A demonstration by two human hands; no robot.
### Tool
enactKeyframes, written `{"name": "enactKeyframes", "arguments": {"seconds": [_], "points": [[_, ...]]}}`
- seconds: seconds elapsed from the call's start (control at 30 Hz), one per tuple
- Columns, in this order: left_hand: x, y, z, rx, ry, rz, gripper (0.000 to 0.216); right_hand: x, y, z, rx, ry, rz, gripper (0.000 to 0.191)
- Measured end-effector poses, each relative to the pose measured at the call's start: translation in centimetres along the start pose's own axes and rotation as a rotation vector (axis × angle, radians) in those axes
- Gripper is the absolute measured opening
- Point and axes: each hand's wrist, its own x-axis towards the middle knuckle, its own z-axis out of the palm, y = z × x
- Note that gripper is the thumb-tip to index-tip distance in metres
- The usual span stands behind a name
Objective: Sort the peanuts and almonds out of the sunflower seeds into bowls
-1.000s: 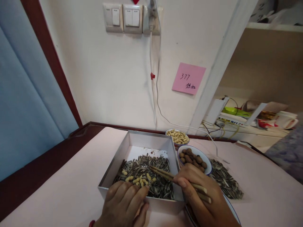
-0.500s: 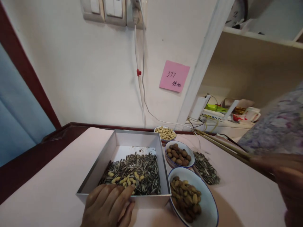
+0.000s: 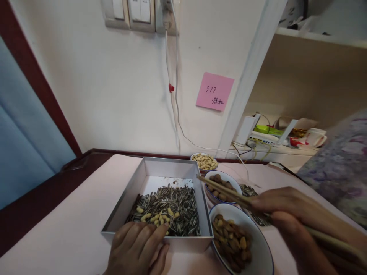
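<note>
My left hand (image 3: 139, 246) grips the near wall of a shallow white box (image 3: 114, 214), fingers over the rim and thumb outside. Inside the box lie striped sunflower seeds (image 3: 183, 208), with several peanuts in their shells (image 3: 160, 218) near the front. A pair of chopsticks (image 3: 222, 188) is held in my right hand (image 3: 282, 208), closed around them. Their tips hang by the box's right rim, over a bowl of round brown nuts (image 3: 219, 177). Closer to me stands a bowl of almond-like nuts (image 3: 232, 238), partly below my right hand.
Behind the round nuts is a bowl of peanuts (image 3: 204, 161). A pile of sunflower seeds (image 3: 249, 191) lies right of the bowls, partly hidden by my right hand. A white cable (image 3: 200, 148) runs down the wall onto the table. At right shows a person's floral clothing (image 3: 341, 164).
My right hand has swung in from the right edge with the chopsticks, bringing their tips to the box's right rim. My left hand stays on the box. The view has shifted slightly.
</note>
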Motion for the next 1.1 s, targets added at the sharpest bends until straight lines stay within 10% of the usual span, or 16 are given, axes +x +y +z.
{"name": "enactKeyframes", "arguments": {"seconds": [0.33, 1.1], "points": [[-0.2, 0.2, 0.2, -0.006, 0.000, -0.023, 0.017, -0.1, -0.4, 5.9, 0.301, -0.325, 0.073, 0.019], [0.3, 0.5, -0.1, -0.017, -0.020, -0.035, 0.018, -1.0, -0.4, 9.4, 0.300, -0.312, 0.028, 0.025]]}}
